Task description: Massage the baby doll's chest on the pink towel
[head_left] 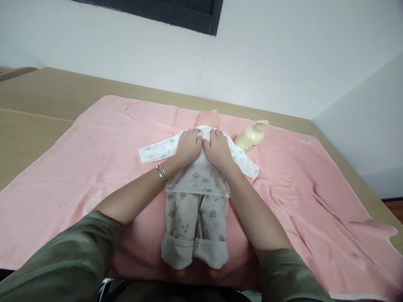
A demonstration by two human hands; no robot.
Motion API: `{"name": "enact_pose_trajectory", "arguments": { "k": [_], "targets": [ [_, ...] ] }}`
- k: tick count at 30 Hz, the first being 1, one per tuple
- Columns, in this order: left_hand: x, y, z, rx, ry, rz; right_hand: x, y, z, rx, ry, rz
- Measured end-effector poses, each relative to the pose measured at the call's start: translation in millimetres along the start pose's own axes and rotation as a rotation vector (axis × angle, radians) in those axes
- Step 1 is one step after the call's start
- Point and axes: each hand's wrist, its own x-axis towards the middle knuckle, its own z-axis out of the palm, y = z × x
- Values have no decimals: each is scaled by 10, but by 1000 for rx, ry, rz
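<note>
A baby doll (206, 119) lies stretched out on a pink blanket (126, 134), its head toward the wall. It wears a white printed top (201, 178) with both sleeves spread sideways, and matching trousers (212, 218) with turned-up cuffs. My left hand (189, 147) rests flat on the upper left of the top, fingers extended toward the doll's head. On the upper right, my right hand (217, 149) lies the same way, the thumbs close together. Both hands are open. The doll's face is not visible.
A cream pump bottle (251, 136) lies tilted beside the right sleeve. The blanket covers much of a wooden table (59, 88) and is wrinkled at the right. A white wall (141, 54) with a dark frame (176, 16) stands behind the table.
</note>
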Motion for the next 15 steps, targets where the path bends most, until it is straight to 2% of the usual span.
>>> {"name": "enact_pose_trajectory", "arguments": {
  "k": [5,10,13,15],
  "targets": [
    [4,-1,-44,-22,-22,-3,-46,-35,-7,24,38,3],
    [16,-28,-103,-144,-29,-22,-158,-134,-201,49,43,25],
    [52,-70,-163,-294,-19,-112,-231,-210,-294,35,117,-22],
    [83,-91,-229,-373,5,-187,-272,-259,-260,15,137,-57]
  ]
}}
